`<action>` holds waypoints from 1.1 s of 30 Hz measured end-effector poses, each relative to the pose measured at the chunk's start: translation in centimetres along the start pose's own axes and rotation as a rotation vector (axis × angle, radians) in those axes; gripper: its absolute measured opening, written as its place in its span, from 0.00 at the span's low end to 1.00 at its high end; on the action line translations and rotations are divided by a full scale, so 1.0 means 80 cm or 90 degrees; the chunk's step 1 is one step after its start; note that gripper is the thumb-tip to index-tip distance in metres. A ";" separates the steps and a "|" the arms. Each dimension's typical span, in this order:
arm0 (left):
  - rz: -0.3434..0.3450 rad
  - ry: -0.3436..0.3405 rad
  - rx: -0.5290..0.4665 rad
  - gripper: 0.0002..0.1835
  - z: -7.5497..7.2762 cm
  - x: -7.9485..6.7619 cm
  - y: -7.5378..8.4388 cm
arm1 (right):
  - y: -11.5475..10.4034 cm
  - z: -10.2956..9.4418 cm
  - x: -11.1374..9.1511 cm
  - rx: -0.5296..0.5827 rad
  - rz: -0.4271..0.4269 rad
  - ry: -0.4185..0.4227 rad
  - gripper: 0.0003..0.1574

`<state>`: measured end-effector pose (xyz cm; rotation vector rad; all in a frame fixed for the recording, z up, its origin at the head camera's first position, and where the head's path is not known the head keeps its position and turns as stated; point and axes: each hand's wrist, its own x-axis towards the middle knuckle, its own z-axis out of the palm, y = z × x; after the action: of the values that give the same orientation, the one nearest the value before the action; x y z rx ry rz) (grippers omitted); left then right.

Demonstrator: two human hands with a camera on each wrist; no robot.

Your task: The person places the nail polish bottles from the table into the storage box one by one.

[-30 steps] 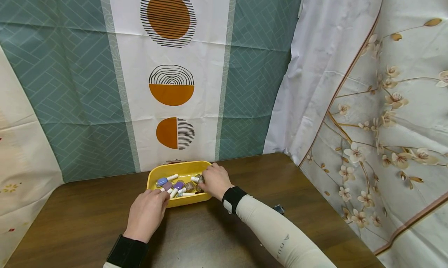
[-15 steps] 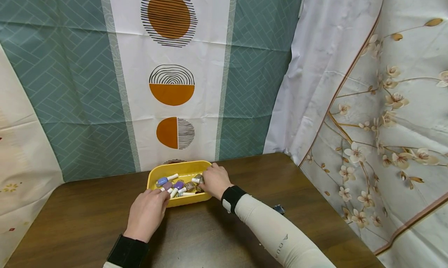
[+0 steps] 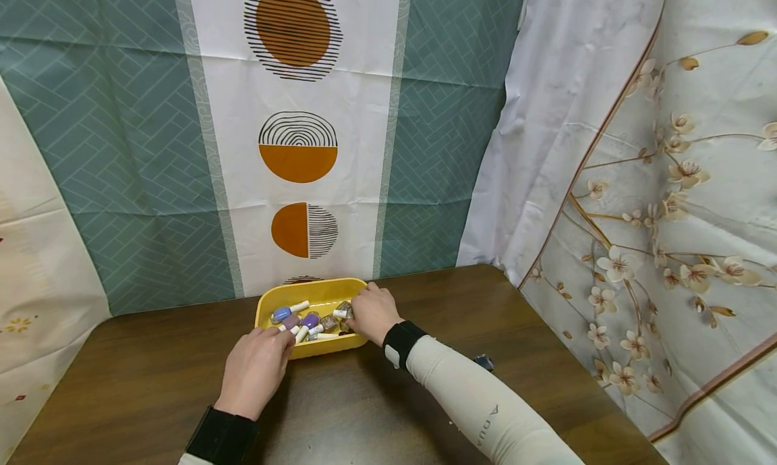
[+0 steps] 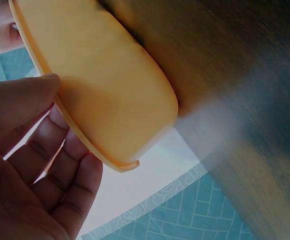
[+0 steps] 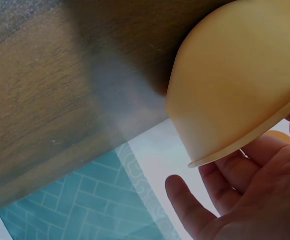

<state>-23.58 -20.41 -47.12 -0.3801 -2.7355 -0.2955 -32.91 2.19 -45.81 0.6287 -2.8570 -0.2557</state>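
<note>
A yellow plastic tub [image 3: 322, 348] stands near the back of the table, holding several small nail polish bottles with white caps. Among them are a blue bottle [image 3: 281, 314], a purple one [image 3: 311, 320] and a brownish glittery one [image 3: 328, 323]. My left hand [image 3: 255, 370] grips the tub's front left rim, thumb [image 4: 37, 95] on the outer side and fingers over the inner side. At the right end, my right hand [image 3: 374, 314] holds the rim, its fingers [image 5: 224, 187] reaching over the edge. A white-capped bottle [image 3: 340, 313] lies beside these fingers, partly hidden by them.
The brown wooden table [image 3: 364, 418] meets a patterned curtain [image 3: 297, 235] just behind the tub. A small dark object [image 3: 483, 363] lies to the right, beyond my right forearm. A floral curtain [image 3: 631, 316] hangs along the right side.
The white-capped bottle beside my right fingers has shifted very slightly to the right and down. Both hands stay at the tub's rim, and the tub has not visibly moved.
</note>
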 end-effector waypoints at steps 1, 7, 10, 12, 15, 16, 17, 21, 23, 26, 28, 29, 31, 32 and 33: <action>-0.001 -0.001 0.000 0.09 0.000 0.000 0.000 | 0.000 0.000 0.000 -0.001 0.001 -0.003 0.21; 0.004 0.011 0.003 0.09 0.000 0.001 0.000 | -0.001 0.001 0.003 -0.001 0.006 -0.016 0.22; 0.007 0.018 0.004 0.09 0.000 0.001 0.000 | -0.001 0.001 0.004 -0.001 0.008 -0.019 0.22; 0.008 0.020 0.004 0.09 0.000 0.001 0.000 | -0.002 0.000 0.003 -0.005 0.007 -0.023 0.22; 0.009 0.022 0.005 0.09 0.001 0.001 0.000 | -0.002 -0.001 0.003 -0.008 0.007 -0.022 0.22; 0.009 0.023 0.005 0.09 0.001 0.000 0.000 | -0.002 -0.002 0.002 -0.008 0.007 -0.023 0.22; 0.009 0.023 0.006 0.09 0.001 0.000 0.000 | -0.002 -0.002 0.002 -0.008 0.008 -0.023 0.22; 0.008 0.021 0.005 0.09 0.002 0.000 0.000 | -0.003 0.000 0.002 -0.009 0.010 -0.023 0.22; 0.007 0.019 0.005 0.09 0.002 0.000 0.000 | -0.003 0.001 0.003 -0.011 0.010 -0.023 0.23; 0.007 0.018 0.005 0.09 0.002 0.000 0.000 | -0.003 0.002 0.003 -0.008 0.011 -0.019 0.22; 0.007 0.018 0.006 0.09 0.002 0.000 0.000 | -0.003 0.002 0.003 0.000 0.011 -0.015 0.22; 0.007 0.018 0.006 0.09 0.003 0.000 0.000 | -0.003 0.001 0.003 0.004 0.010 -0.013 0.22; 0.008 0.019 0.006 0.09 0.003 0.000 0.000 | -0.002 0.001 0.002 0.014 0.008 -0.011 0.22; 0.009 0.019 0.006 0.09 0.003 0.000 0.000 | -0.002 0.001 0.001 0.018 0.007 -0.011 0.22; 0.009 0.020 0.006 0.09 0.003 0.000 0.000 | -0.002 0.000 0.001 0.021 0.006 -0.012 0.22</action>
<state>-23.64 -20.38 -47.31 -0.3889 -2.7018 -0.2813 -32.91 2.04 -45.85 0.6227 -2.8863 -0.2142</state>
